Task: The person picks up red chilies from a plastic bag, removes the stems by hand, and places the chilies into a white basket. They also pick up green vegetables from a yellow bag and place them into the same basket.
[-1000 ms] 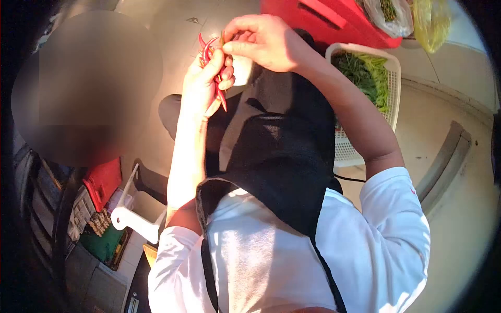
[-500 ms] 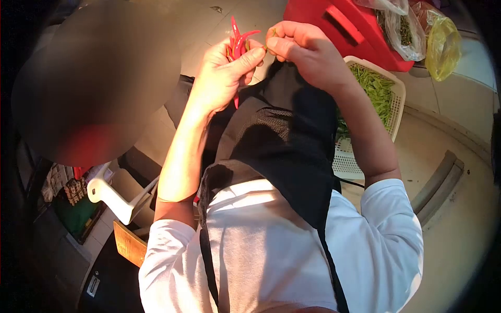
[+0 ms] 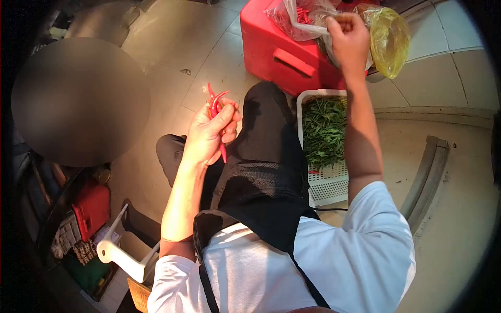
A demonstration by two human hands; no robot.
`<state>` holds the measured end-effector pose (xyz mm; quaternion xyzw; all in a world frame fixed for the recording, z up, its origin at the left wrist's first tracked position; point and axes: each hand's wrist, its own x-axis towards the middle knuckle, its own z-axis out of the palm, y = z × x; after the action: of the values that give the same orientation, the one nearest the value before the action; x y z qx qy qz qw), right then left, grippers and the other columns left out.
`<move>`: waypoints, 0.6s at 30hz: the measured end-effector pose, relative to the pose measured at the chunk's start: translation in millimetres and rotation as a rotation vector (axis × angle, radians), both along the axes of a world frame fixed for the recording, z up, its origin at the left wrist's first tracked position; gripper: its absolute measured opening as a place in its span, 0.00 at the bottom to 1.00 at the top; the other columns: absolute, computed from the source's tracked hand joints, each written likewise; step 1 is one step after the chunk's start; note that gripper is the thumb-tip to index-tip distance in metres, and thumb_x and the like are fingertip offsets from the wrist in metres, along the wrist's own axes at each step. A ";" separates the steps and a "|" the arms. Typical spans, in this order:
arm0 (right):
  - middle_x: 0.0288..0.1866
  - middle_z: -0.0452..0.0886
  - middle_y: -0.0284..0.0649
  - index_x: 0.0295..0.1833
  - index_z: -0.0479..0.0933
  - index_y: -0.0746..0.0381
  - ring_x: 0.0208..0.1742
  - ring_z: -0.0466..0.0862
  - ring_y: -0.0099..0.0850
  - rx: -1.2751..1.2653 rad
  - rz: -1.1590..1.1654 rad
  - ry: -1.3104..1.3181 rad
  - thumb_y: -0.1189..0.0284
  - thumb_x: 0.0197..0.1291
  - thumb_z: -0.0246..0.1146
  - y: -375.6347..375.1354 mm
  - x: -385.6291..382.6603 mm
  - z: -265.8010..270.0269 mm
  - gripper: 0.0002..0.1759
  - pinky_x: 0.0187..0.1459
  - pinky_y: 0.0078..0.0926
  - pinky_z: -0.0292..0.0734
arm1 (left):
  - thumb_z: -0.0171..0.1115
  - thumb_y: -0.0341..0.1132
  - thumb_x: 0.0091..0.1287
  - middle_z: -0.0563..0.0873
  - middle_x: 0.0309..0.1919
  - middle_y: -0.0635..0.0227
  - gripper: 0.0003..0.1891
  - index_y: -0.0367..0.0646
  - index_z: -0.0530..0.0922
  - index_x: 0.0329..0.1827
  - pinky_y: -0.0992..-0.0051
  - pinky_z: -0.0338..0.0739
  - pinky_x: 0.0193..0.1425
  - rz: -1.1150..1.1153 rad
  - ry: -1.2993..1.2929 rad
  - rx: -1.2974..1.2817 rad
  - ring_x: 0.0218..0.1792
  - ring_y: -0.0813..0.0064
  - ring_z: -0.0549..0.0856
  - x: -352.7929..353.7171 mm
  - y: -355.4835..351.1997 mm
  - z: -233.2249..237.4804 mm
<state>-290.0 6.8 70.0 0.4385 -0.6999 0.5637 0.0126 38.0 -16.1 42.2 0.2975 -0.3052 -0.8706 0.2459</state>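
1. Several slim, glossy red chillies (image 3: 216,103), curved and tapering to points, stand bunched in the left hand (image 3: 211,133), whose fingers are clamped round them; the bunch sits on the near side of the red crate, towards its left, over the person's lap
2. The red crate (image 3: 271,52) is hard, smooth plastic, boxy, with a moulded bar handle on its side wall
3. On top of the crate lies a clear, crinkled plastic bag (image 3: 297,21) with more red chillies showing through the film
4. The right hand (image 3: 348,39) is at the right edge of that bag, above the crate, with its fingers curled together; whether they pinch anything cannot be told
5. At the crate's top right, beside that hand, a translucent yellow bag (image 3: 391,36) bulges, its contents too blurred to name
6. Against the crate's near side stands a white basket (image 3: 327,190), rectangular plastic with perforated walls, holding a heap of thin green leafy stems (image 3: 323,130)
7. A matte black apron (image 3: 266,172) covers the lap below the crate, between the basket and the chillies
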 end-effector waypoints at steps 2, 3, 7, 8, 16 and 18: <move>0.27 0.80 0.32 0.38 0.79 0.66 0.28 0.76 0.17 0.076 -0.044 0.145 0.70 0.58 0.68 -14.8 -43.6 -12.0 0.09 0.33 0.19 0.73 | 0.59 0.34 0.72 0.80 0.32 0.68 0.07 0.40 0.75 0.46 0.86 0.65 0.21 -0.027 0.032 0.013 0.23 0.85 0.72 -27.4 4.4 3.9; 0.26 0.79 0.32 0.38 0.80 0.65 0.28 0.76 0.17 0.186 -0.070 0.251 0.70 0.57 0.68 -24.1 -50.3 -8.9 0.09 0.33 0.19 0.73 | 0.59 0.34 0.72 0.80 0.32 0.68 0.07 0.40 0.75 0.47 0.86 0.65 0.21 -0.038 0.049 0.025 0.23 0.86 0.72 -37.3 2.1 7.0; 0.31 0.85 0.48 0.37 0.81 0.64 0.35 0.86 0.41 0.218 -0.023 0.266 0.71 0.55 0.66 -37.4 -57.9 0.8 0.07 0.39 0.36 0.79 | 0.58 0.33 0.72 0.81 0.34 0.67 0.07 0.40 0.76 0.48 0.86 0.64 0.21 -0.051 0.074 0.040 0.24 0.85 0.72 -69.5 -7.1 18.6; 0.26 0.81 0.34 0.40 0.81 0.61 0.28 0.79 0.22 0.190 -0.099 0.305 0.68 0.56 0.68 -36.6 -72.0 -7.6 0.10 0.34 0.23 0.75 | 0.58 0.33 0.72 0.81 0.34 0.67 0.08 0.40 0.76 0.48 0.86 0.65 0.21 -0.037 0.062 0.045 0.24 0.85 0.72 -75.6 -8.9 21.7; 0.31 0.83 0.44 0.46 0.79 0.65 0.31 0.84 0.31 0.362 -0.185 0.270 0.69 0.58 0.67 56.1 -78.7 -10.6 0.14 0.36 0.28 0.78 | 0.58 0.31 0.71 0.84 0.37 0.62 0.10 0.39 0.76 0.52 0.86 0.65 0.21 -0.112 0.094 0.159 0.24 0.85 0.74 -132.0 -31.4 13.2; 0.34 0.83 0.43 0.50 0.79 0.66 0.33 0.84 0.28 0.295 -0.035 0.134 0.70 0.59 0.67 60.3 -66.8 -10.9 0.15 0.36 0.27 0.78 | 0.59 0.31 0.71 0.84 0.37 0.62 0.10 0.39 0.76 0.52 0.86 0.65 0.21 -0.166 0.085 0.134 0.24 0.85 0.74 -149.2 -36.4 7.8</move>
<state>-356.8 67.2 59.1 0.4599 -0.7802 0.4241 0.0046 -111.1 -52.5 50.0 0.2499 -0.2591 -0.9182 0.1653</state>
